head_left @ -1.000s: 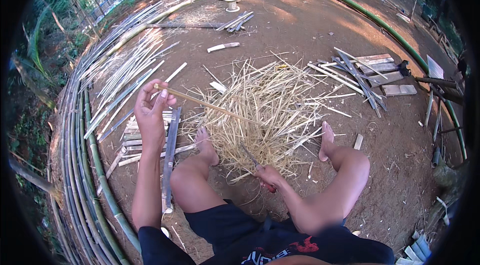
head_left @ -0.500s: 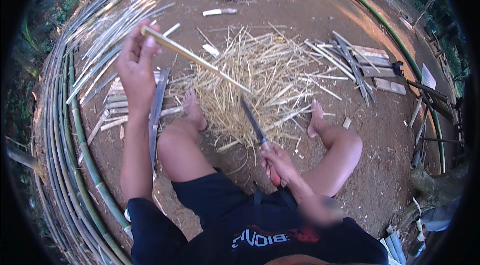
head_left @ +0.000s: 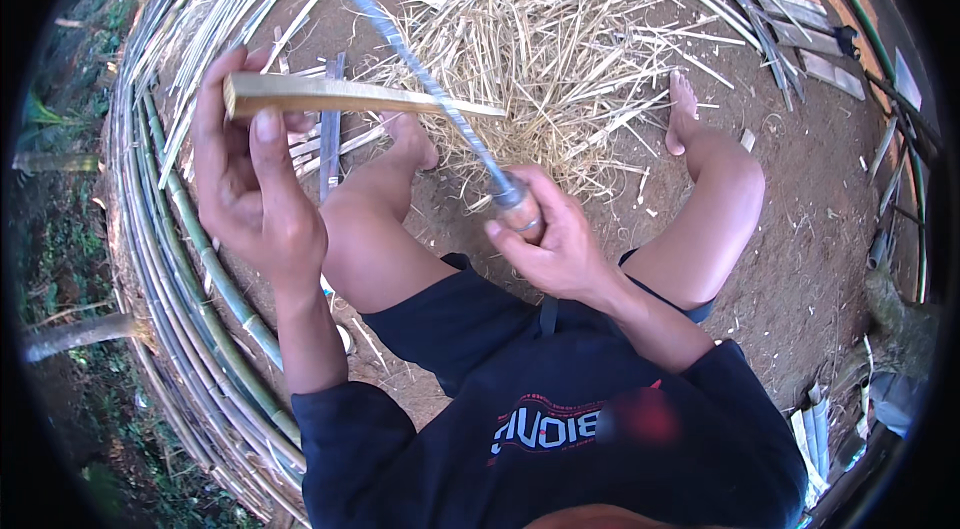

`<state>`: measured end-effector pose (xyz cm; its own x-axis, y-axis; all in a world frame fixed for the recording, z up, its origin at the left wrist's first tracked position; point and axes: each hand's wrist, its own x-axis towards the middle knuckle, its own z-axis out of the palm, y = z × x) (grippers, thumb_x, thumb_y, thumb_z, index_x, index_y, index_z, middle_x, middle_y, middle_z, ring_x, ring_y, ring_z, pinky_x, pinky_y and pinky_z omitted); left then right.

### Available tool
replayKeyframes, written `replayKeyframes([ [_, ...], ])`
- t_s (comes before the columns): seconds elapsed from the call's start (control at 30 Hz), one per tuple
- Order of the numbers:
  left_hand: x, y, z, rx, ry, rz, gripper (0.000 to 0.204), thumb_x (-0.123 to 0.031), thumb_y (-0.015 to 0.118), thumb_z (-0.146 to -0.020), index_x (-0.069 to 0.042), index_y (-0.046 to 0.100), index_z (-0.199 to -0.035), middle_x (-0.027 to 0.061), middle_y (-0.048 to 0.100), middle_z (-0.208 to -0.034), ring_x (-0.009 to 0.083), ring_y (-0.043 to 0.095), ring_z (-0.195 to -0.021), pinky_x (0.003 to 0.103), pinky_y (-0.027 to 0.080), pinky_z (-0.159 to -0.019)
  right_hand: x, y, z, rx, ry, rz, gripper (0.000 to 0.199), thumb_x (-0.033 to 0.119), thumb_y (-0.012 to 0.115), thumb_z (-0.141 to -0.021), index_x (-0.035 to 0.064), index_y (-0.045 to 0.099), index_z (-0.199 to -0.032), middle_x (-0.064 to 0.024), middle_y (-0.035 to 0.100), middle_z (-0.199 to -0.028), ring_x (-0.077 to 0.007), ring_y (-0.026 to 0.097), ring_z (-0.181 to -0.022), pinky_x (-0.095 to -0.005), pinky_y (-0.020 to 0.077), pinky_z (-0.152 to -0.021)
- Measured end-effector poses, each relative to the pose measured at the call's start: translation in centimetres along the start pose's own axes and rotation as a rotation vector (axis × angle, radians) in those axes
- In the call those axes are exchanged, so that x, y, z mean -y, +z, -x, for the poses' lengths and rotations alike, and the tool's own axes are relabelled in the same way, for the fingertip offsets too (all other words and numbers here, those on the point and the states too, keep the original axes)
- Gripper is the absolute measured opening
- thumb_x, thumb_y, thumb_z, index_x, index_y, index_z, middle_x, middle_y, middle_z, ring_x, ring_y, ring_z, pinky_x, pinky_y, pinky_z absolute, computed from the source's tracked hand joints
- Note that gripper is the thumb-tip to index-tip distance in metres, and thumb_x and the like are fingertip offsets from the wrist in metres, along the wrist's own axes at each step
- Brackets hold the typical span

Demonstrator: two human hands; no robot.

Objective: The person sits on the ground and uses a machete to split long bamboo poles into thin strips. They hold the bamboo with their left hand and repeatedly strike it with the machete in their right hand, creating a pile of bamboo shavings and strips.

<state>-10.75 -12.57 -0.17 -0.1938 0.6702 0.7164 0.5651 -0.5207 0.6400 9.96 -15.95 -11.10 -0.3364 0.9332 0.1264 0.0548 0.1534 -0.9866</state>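
Poles (head_left: 207, 254): long bamboo, lying in a curved row at far left.
Left hand (head_left: 258, 199): grip narrow, thumb and fingers holding a strip (head_left: 320, 94) by its thick end.
Strip: raised above the left leg, pale, tapering rightward; how much is left to cut cannot be told.
Knife (head_left: 430, 84): blurred blade crosses the strip in this view; contact unclear.
Shavings (head_left: 510, 19): broad heap on the ground between the feet; much cutting looks done.
Right hand (head_left: 555, 249): grip closed around the knife's wooden handle.
Shirt (head_left: 560, 419): pale capital lettering and red print, partly blurred; no other writing legible.
Slats (head_left: 760, 19): loosely piled, upper right.
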Motion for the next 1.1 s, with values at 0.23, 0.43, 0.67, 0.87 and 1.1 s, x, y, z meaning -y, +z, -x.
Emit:
replayKeyframes([
  [0.23,-1.9,-1.9,4.2,-0.052,0.038,-0.175,0.045,-0.014,0.055,-0.095,0.011,0.044,-0.131,0.0188,0.050,-0.121,0.0207,0.060,-0.091,0.029,0.053,-0.066,1.0,1.8,-0.9,0.170,-0.075,-0.036,0.024,0.014,0.067,-0.082,0.0037,0.052,-0.097,-0.0184,0.059,-0.062,-0.0382,0.064,-0.063,-0.0426,0.0478,-0.054],
  [0.43,-1.5,-3.2,5.7,-0.110,0.053,-0.306,0.048,-0.020,0.059,-0.095,0.009,0.044,-0.131,0.0157,0.055,-0.116,0.0179,0.057,-0.095,0.029,0.049,-0.070,-1.6,0.5,-0.2,0.222,0.143,0.040,0.019,0.013,0.065,-0.082,0.0021,0.051,-0.090,-0.0175,0.057,-0.058,-0.0404,0.061,-0.058,-0.0468,0.0450,-0.051],
  [0.67,-2.0,-2.8,6.2,-0.159,-0.002,-0.251,0.047,-0.019,0.058,-0.096,0.008,0.043,-0.132,0.0133,0.057,-0.112,0.0156,0.055,-0.092,0.027,0.047,-0.073,-5.3,0.6,-0.9,0.180,0.308,0.074,0.008,0.008,0.056,-0.082,0.0011,0.052,-0.082,-0.0215,0.055,-0.059,-0.0408,0.061,-0.059,-0.0476,0.0473,-0.054],
  [0.87,-1.4,-2.6,6.7,-0.208,-0.012,-0.195,0.048,-0.021,0.059,-0.095,0.007,0.043,-0.131,0.0145,0.057,-0.105,0.0162,0.057,-0.085,0.028,0.048,-0.072,-1.9,0.2,0.1,0.250,0.130,0.148,0.013,0.008,0.061,-0.080,0.0027,0.050,-0.084,-0.0202,0.056,-0.059,-0.0413,0.061,-0.059,-0.0495,0.0468,-0.053],
  [1.1,-1.2,-3.3,6.6,-0.170,0.001,-0.237,0.047,-0.021,0.058,-0.095,0.007,0.043,-0.131,0.0133,0.057,-0.102,0.0172,0.057,-0.083,0.030,0.048,-0.068,-6.5,0.6,-0.9,0.130,0.214,0.223,0.009,0.011,0.057,-0.085,0.0025,0.052,-0.085,-0.0231,0.056,-0.059,-0.0426,0.061,-0.060,-0.0501,0.0463,-0.054],
])
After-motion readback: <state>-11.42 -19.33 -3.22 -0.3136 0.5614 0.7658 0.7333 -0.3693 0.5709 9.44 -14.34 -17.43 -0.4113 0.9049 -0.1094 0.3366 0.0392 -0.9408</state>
